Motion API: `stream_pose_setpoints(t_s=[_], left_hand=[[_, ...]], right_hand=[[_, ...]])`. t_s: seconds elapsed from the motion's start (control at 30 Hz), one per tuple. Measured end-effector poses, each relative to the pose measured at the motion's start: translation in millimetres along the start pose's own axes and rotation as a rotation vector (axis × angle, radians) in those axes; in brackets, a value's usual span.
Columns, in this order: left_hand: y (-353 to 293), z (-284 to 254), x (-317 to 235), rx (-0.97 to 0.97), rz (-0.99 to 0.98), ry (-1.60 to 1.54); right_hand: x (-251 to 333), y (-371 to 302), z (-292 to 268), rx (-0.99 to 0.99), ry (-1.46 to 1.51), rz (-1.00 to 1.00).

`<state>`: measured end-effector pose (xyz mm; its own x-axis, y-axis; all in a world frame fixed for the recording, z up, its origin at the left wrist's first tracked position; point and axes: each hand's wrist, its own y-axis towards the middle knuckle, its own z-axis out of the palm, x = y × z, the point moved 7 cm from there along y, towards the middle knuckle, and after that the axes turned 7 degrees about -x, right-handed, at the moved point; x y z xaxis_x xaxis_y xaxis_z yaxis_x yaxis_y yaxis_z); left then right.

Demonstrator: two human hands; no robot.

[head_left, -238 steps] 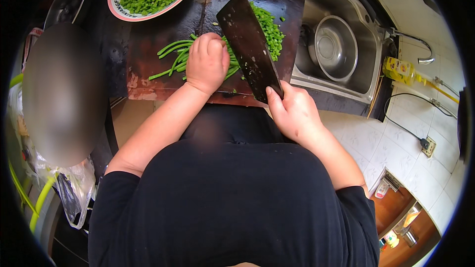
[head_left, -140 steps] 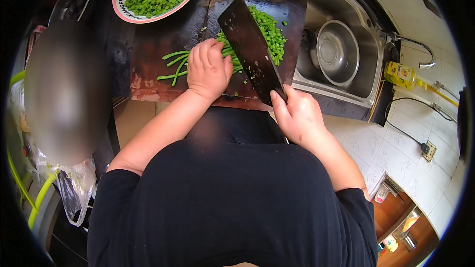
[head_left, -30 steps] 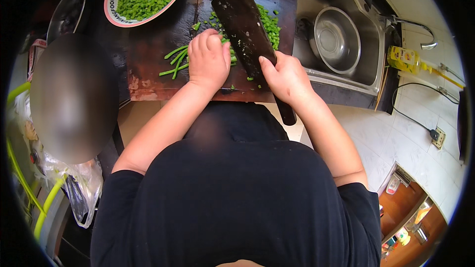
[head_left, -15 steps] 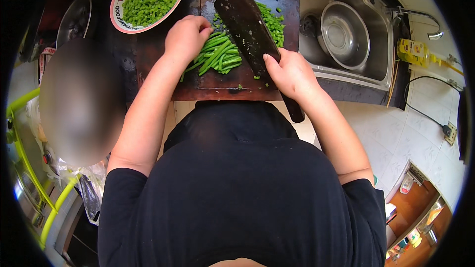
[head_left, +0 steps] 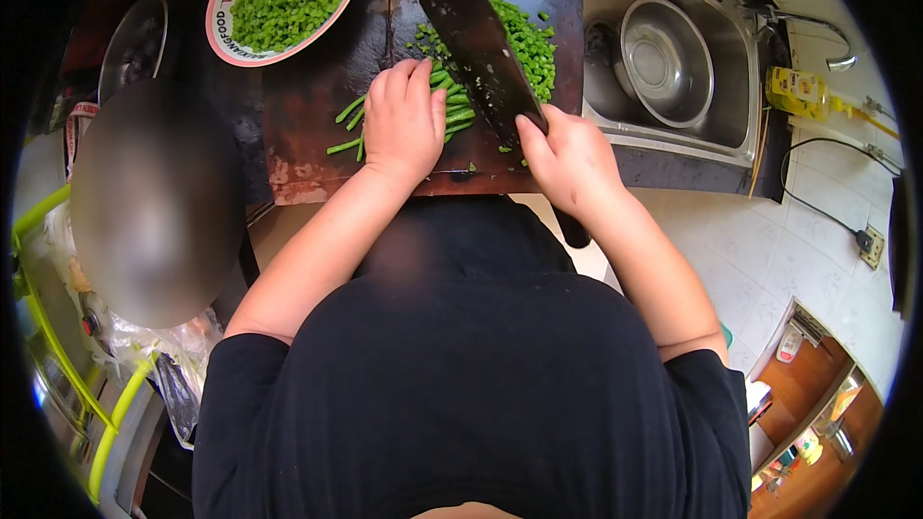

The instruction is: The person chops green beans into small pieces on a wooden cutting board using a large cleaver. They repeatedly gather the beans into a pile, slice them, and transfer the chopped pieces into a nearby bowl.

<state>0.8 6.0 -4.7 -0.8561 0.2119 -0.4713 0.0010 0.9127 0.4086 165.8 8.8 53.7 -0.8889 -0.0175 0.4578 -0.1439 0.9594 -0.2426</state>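
holding green beans (head_left: 459, 116) beneath, left hand (head_left: 404, 122) curls loosely; right hand (head_left: 574, 160) clasps cleaver (head_left: 486, 53).

I see a broad, dark knife (head_left: 488, 53) slanting over the bench (head_left: 310, 146), its flat face in view and speckled, the end of its handle jutting past the near edge. To its left I make out a bunch of long, slim green beans (head_left: 461, 116), lying roughly along that edge, their middle hidden from me. Right of the blade, toward the bench's right edge, sits a loose, bright heap of chopped beans (head_left: 532, 46).
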Motion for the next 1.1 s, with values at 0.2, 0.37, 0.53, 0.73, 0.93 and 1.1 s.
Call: stream_pose_setpoints(t_s=[0.2,0.37,0.53,0.73,0.93,1.1], left_hand=[[-7.5,3.1,4.6,-0.121,0.012,-0.061],[-10.2,0.9,4.1,-0.176,0.028,-0.100],[-7.8,1.5,2.9,-0.145,0.038,-0.118],[-6.9,1.9,2.5,-0.135,0.058,-0.121],[-7.2,2.6,1.0,-0.133,0.052,-0.113],[-8.6,2.3,6.0,-0.175,0.052,-0.107]], right_hand=[[17.3,-31.8,-29.6,-0.044,0.039,-0.073],[17.0,-41.3,-21.2,0.028,-0.002,-0.037],[12.4,-39.3,-11.7,0.085,-0.034,0.049],[20.2,-12.0,-5.3,0.159,-0.019,0.089],[20.9,-0.2,23.7,0.071,-0.031,0.095],[3.7,-15.0,1.8,-0.044,0.079,0.059]])
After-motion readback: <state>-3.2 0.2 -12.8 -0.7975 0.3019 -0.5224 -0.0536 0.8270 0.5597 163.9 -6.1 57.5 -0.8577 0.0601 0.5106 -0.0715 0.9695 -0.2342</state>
